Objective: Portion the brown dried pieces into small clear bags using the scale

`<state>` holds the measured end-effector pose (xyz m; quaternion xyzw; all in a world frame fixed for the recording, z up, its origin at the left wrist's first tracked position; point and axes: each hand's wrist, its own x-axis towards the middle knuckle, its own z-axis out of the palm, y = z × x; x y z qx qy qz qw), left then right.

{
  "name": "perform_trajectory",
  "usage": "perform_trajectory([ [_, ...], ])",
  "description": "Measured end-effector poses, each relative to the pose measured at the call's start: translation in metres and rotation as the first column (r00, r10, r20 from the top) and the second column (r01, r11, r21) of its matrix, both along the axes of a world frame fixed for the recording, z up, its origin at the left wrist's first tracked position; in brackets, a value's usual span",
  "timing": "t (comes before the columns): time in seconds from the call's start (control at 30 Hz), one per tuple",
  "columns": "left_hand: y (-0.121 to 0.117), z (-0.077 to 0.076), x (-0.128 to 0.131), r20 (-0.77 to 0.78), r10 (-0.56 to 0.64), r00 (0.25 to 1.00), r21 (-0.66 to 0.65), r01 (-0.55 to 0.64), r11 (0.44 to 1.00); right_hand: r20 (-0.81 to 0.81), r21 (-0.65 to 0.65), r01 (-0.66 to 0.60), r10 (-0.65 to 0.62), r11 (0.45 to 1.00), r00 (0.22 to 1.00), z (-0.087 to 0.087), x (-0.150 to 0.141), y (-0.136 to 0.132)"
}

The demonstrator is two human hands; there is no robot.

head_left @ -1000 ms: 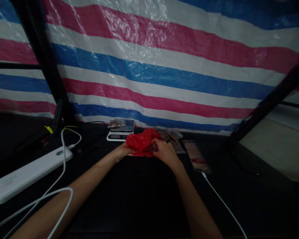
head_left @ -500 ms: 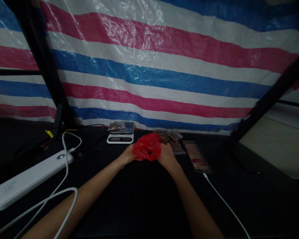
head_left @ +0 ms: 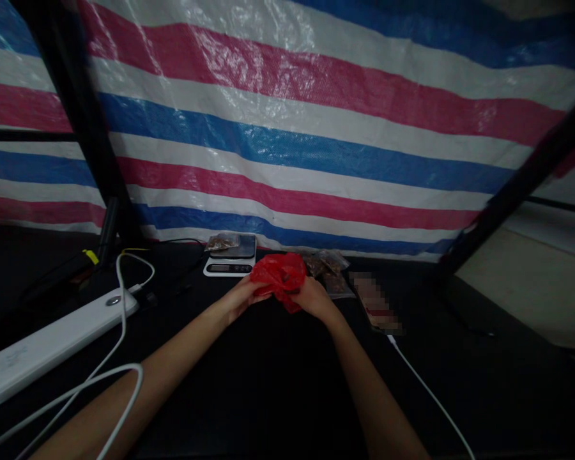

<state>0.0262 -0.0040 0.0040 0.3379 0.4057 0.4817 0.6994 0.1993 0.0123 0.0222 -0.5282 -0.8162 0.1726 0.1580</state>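
Observation:
A thin red plastic bag (head_left: 283, 271), crumpled and bunched, is held between both hands above the black table. My left hand (head_left: 243, 295) grips its left side, the fingers partly covered by the plastic. On the other side, my right hand (head_left: 312, 296) is closed on the bag's lower right part. Just behind the left hand stands a white digital scale (head_left: 230, 267) with a small clear bag (head_left: 222, 242) of brownish bits on its pan. Several similar clear bags (head_left: 333, 271) lie beyond the right hand. Whatever the red bag contains is hidden.
A phone (head_left: 374, 303) with a white cable (head_left: 426, 383) lies to the right. At the left is a white power bank (head_left: 57, 345), its cable looping over my left forearm. A striped plastic sheet (head_left: 292, 153) hangs behind the table (head_left: 268, 396), between dark frame posts.
The red bag has changed from a rounded, spread mouth to a more gathered, twisted shape, with a piece hanging lower. The left hand has turned, showing more of its thumb side.

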Motion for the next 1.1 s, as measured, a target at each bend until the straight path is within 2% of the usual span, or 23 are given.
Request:
perform_trajectory([
  [0.1, 0.006, -0.005, -0.004, 0.085, 0.035, 0.996, -0.054, -0.031, 0.998, -0.276, -0.101, -0.066, 0.036, 0.993, 0.961, -0.011, 0.003, 0.008],
  [0.2, 0.008, -0.004, -0.008, 0.127, 0.078, 0.989, -0.121, -0.062, 0.991, -0.532, -0.203, -0.187, 0.053, 0.961, 0.845, -0.017, 0.004, 0.013],
  [0.27, 0.007, -0.003, -0.01, 0.131, 0.08, 0.988, -0.116, -0.065, 0.991, -0.641, -0.247, -0.266, 0.049, 0.932, 0.766, -0.017, 0.004, 0.015],
  [0.33, 0.005, -0.002, -0.013, 0.134, 0.061, 0.989, -0.082, -0.05, 0.995, -0.694, -0.26, -0.297, 0.036, 0.919, 0.719, -0.014, 0.004, 0.017],
  [0.4, 0.004, -0.001, -0.014, 0.152, 0.021, 0.988, -0.022, -0.018, 1.0, -0.695, -0.239, -0.265, 0.027, 0.934, 0.719, -0.012, 0.006, 0.018],
  [0.47, 0.003, 0.0, -0.014, 0.182, -0.021, 0.983, 0.04, 0.014, 0.999, -0.647, -0.196, -0.187, 0.017, 0.963, 0.762, -0.011, 0.008, 0.02],
  [0.57, 0.002, 0.004, -0.012, 0.218, -0.044, 0.975, 0.09, 0.025, 0.996, -0.477, -0.118, -0.024, -0.035, 0.993, 0.878, -0.01, 0.011, 0.019],
  [0.67, 0.0, 0.008, -0.01, 0.22, -0.027, 0.975, 0.088, 0.007, 0.996, -0.261, 0.004, 0.132, -0.126, 0.991, 0.957, -0.007, 0.011, 0.013],
  [0.8, 0.004, 0.004, -0.011, 0.206, -0.007, 0.978, 0.038, -0.001, 0.999, -0.141, 0.084, 0.221, -0.208, 0.972, 0.968, -0.003, 0.009, 0.008],
  [0.9, 0.01, -0.003, -0.013, 0.173, 0.013, 0.985, -0.064, -0.002, 0.998, -0.227, 0.025, 0.214, -0.203, 0.976, 0.952, -0.003, 0.008, 0.011],
  [0.97, 0.014, -0.006, -0.015, 0.162, 0.009, 0.987, -0.112, 0.009, 0.994, -0.392, -0.045, 0.142, -0.148, 0.989, 0.908, -0.001, 0.008, 0.013],
  [1.0, 0.016, -0.007, -0.015, 0.16, 0.001, 0.987, -0.117, 0.018, 0.993, -0.505, -0.065, 0.083, -0.105, 0.994, 0.857, 0.002, 0.007, 0.013],
  [1.1, 0.015, -0.007, -0.013, 0.125, -0.053, 0.991, -0.074, 0.062, 0.995, -0.812, -0.036, -0.089, 0.023, 0.995, 0.584, 0.017, 0.004, 0.007],
])
